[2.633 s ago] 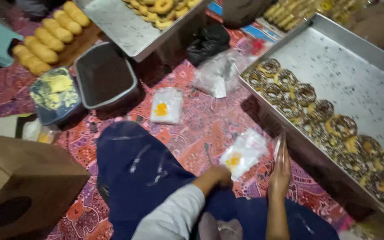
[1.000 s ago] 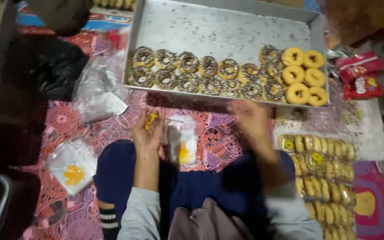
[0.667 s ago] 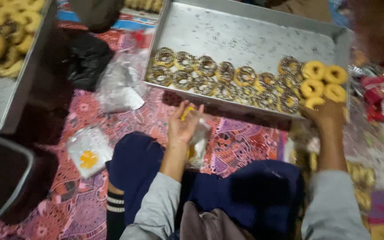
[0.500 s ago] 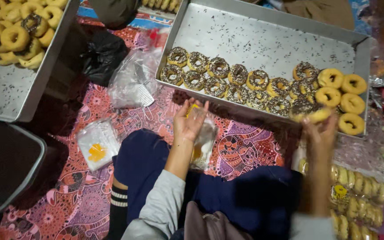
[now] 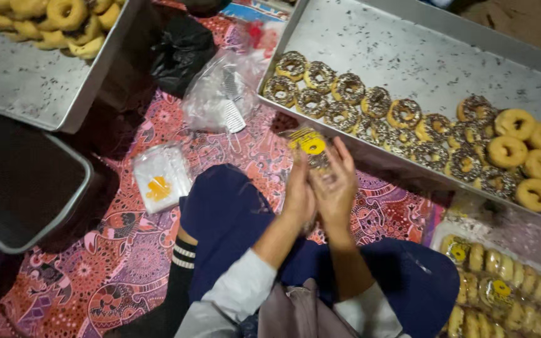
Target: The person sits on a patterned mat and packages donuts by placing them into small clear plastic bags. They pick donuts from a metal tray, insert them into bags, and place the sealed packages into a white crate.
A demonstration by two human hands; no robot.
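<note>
- Two hands meet over the lap: the left hand (image 5: pixel 298 194) and the right hand (image 5: pixel 334 188) are pressed close, fingers curled around a small clear plastic bag (image 5: pixel 311 147) with a yellow round label, which pokes up just above the fingertips.
- It looks as if a doughnut sits between the palms inside that bag, but the hands hide it, so I cannot say for sure.
- To do this well, I'd judge: keep the bag's mouth upright and open, hold it by the edges, and avoid squeezing so any topping stays put.
- Just beyond the hands, a big metal tray (image 5: pixel 421 56) carries two rows of sprinkle-topped doughnuts (image 5: pixel 370 109) and, at its right end, plain golden doughnuts (image 5: pixel 524 153).
- Upper left, a second metal tray (image 5: pixel 26 87) has plain doughnuts (image 5: pixel 64 19) piled in its far corner.
- Lower right, bagged doughnuts (image 5: pixel 502 288) lie packed in rows.
- On the patterned mat (image 5: pixel 108 263), a stack of spare labelled bags (image 5: pixel 161 178) lies near the left knee, beside a dark, empty-looking tub (image 5: pixel 20 181).
</note>
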